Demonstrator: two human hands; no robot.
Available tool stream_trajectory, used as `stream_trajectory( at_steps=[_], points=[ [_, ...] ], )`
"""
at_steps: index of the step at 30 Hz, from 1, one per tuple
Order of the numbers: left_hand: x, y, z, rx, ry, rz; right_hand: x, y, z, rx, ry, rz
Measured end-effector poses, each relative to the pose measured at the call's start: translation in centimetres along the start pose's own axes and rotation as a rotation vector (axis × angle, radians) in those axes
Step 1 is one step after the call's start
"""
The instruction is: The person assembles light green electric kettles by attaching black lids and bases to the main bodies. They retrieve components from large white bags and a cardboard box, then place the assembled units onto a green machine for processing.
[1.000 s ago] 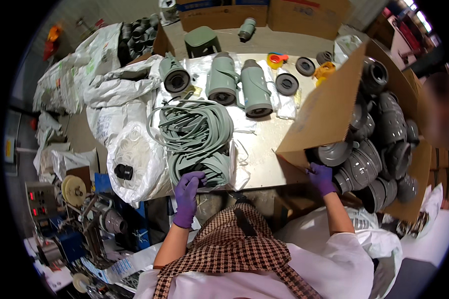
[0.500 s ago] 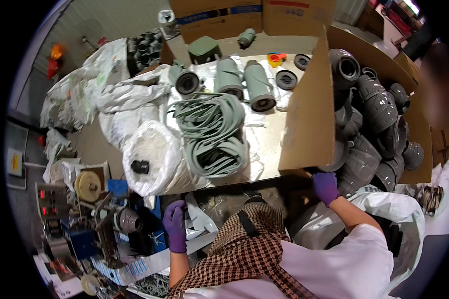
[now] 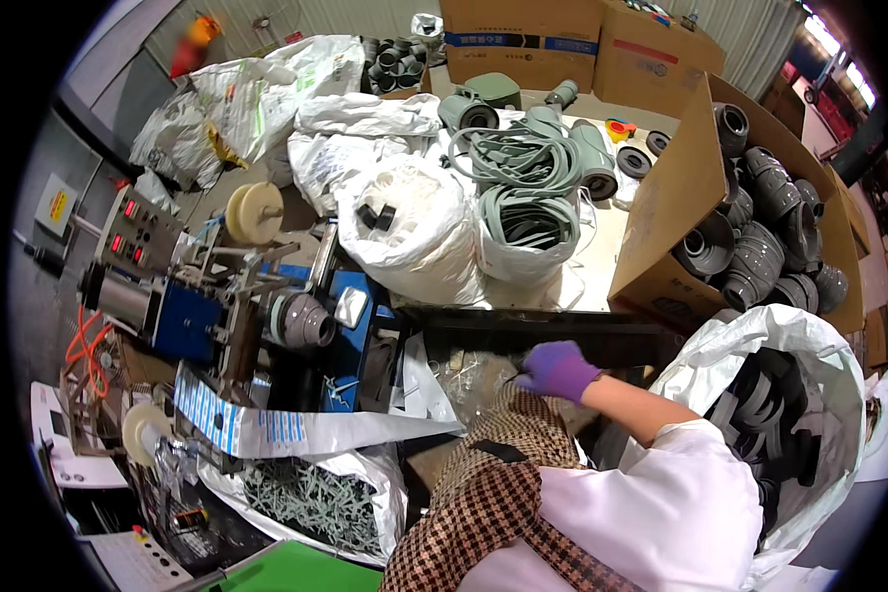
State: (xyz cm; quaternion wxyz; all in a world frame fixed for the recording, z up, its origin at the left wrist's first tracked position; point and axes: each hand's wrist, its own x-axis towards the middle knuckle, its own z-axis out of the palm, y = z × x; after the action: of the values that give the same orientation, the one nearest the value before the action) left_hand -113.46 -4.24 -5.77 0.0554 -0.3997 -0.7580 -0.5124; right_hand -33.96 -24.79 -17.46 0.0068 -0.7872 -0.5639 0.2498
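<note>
Broadly, the work sits at the near rim of the surface [image 3: 602, 259], which stretches away beyond the right hand and is crowded with stock. A big cardboard box [image 3: 673, 212] of dark grey pipe fittings [image 3: 755, 259] stands beyond and to the right of that hand, and an open white sack [image 3: 730, 340] of black rings [image 3: 760, 414] gapes close on its right. Further beyond the hand, a white bag holds coiled grey-green seals [image 3: 531, 219]. Well off to the left of the hand stands a blue machine [image 3: 192, 321]. Closer in, the surface's dark front edge [image 3: 562, 331] runs just beyond the knuckles, and crumpled clear plastic [image 3: 464, 373] lies just to the left of the fingertips. The purple-gloved right hand [image 3: 557, 370] reaches in under that edge with fingers curled; whether it pinches the plastic or only rests near it I cannot tell. The left hand is out of sight. I judge this a reach toward the stuff below the rim, with nothing lifted yet; a sure grip there would call for the fingers to close fully on the plastic, clear of the edge.
</note>
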Motion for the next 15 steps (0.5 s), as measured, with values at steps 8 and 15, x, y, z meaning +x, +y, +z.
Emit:
stream_trajectory(
  at_steps=[8, 15],
  points=[
    [11.1, -7.7, -5.2, -0.448, -0.002, -0.255, 3.7, -9.8, -0.4, -0.322, -0.158, -0.586],
    [3.5, -4.4, -8.8, -0.151, 0.030, 0.077, 6.8, -18.4, 1.0, -0.370, -0.244, -1.259]
  ],
)
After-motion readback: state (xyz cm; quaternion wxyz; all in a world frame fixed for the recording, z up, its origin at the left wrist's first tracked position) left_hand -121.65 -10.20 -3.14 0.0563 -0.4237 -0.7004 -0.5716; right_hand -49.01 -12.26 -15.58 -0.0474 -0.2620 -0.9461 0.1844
